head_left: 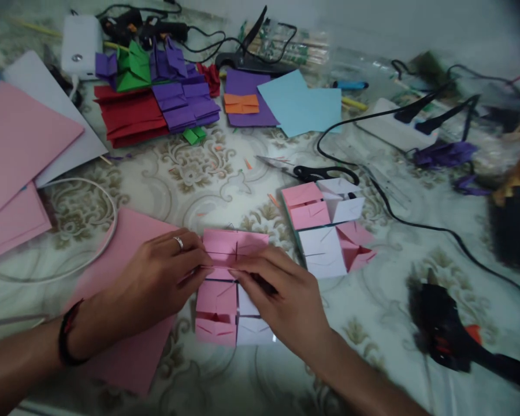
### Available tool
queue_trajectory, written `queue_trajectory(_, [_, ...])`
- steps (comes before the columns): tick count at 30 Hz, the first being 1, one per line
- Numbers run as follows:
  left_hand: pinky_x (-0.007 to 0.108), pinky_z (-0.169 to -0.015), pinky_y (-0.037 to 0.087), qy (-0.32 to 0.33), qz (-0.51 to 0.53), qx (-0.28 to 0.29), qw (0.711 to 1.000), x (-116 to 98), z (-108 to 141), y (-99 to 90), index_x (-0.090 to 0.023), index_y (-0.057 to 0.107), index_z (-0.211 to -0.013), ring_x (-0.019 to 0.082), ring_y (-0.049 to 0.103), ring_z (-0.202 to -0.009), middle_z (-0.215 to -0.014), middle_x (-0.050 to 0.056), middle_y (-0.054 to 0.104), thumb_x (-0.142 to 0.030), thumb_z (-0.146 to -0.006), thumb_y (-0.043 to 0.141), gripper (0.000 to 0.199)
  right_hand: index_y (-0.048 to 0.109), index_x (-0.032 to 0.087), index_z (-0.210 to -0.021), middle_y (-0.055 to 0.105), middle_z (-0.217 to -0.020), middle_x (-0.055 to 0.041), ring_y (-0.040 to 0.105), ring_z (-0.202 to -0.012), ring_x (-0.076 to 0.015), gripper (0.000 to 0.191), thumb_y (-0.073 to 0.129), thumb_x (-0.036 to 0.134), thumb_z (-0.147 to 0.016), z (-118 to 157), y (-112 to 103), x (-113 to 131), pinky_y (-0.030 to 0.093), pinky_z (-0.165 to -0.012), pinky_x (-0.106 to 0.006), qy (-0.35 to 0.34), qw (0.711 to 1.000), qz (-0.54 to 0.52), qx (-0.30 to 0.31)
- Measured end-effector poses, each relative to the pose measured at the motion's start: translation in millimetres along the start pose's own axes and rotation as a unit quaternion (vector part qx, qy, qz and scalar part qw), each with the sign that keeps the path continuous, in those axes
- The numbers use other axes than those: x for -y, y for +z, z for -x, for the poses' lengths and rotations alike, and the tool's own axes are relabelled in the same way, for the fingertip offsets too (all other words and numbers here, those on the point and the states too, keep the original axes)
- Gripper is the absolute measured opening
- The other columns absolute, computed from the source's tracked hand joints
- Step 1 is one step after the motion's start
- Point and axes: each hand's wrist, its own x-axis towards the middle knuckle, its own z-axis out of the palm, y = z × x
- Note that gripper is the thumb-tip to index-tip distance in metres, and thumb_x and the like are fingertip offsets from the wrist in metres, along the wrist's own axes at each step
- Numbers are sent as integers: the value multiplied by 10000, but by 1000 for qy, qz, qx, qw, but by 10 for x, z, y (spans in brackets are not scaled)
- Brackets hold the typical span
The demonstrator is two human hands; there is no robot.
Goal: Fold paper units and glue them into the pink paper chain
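Between both hands is a creased piece of pink paper (pixel 236 240), raised over a block of folded pink and white paper squares (pixel 216 297). My left hand (pixel 169 268), with a ring and a dark wristband, pinches the paper's left edge. My right hand (pixel 281 283) pinches the near edge at the right, its fingers partly covering the white squares. Under my left forearm lies a large pink sheet (pixel 130 346). Just right of my hands rests a second block of folded pink and white squares (pixel 323 251).
Scissors (pixel 316 172) lie beyond the hands. A black glue gun (pixel 446 329) sits at the right, its cable near a white power strip (pixel 394 124). Folded purple pieces (pixel 186 104), a red one (pixel 130 115) and light blue sheets (pixel 307 104) lie at the back. Pink sheets (pixel 21 144) are left.
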Motion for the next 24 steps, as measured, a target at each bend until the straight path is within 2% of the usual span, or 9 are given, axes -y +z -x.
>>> queue_trajectory(5, [305,-742,583,8,-13,6,1000,4,-8,-12,-165,748,-876,188,708,-816,-888,66,750,-101,-972,571,211,755,187,-995,759,-913,-34,705,-879,-190,89,676,148,-984,-16,30,-34,564,-820,-349,-23,1000,1,4])
queue_trajectory(9, [300,-777,567,-18,-16,19,1000,-13,-14,-55,-159,750,-850,182,697,-837,-879,51,739,-82,-957,578,217,743,177,-909,752,-864,-32,697,-827,-184,104,676,157,-986,-34,64,-70,547,-781,-328,-39,999,-2,-1])
queue_trajectory(12, [299,-819,544,-13,-42,39,998,-13,-14,-77,-158,731,-872,178,683,-870,-874,36,721,-93,-983,541,229,721,173,-866,731,-848,-32,684,-822,-185,122,676,140,-974,-52,89,-89,531,-783,-324,-43,999,-5,-2])
queue_trajectory(15, [292,-799,530,2,-56,23,998,11,-10,-70,-157,723,-935,183,690,-866,-932,44,733,-138,-931,648,77,725,180,-926,715,-876,-40,668,-821,-189,53,691,175,-967,-68,101,-87,523,-776,-325,-28,1000,-14,2])
queue_trajectory(18, [279,-766,513,22,-26,-5,999,33,-8,-58,-160,734,-937,170,683,-814,-912,43,731,-173,-913,708,38,738,202,-1014,726,-928,-49,670,-842,-192,66,683,203,-977,-76,105,-80,520,-776,-321,-35,998,-52,-6])
queue_trajectory(24, [269,-782,499,22,41,9,999,53,-12,-26,-174,760,-849,176,682,-841,-844,42,734,-83,-903,673,137,751,210,-906,728,-915,-53,685,-879,-205,74,708,173,-953,-79,120,-122,529,-826,-340,-57,995,-86,1])
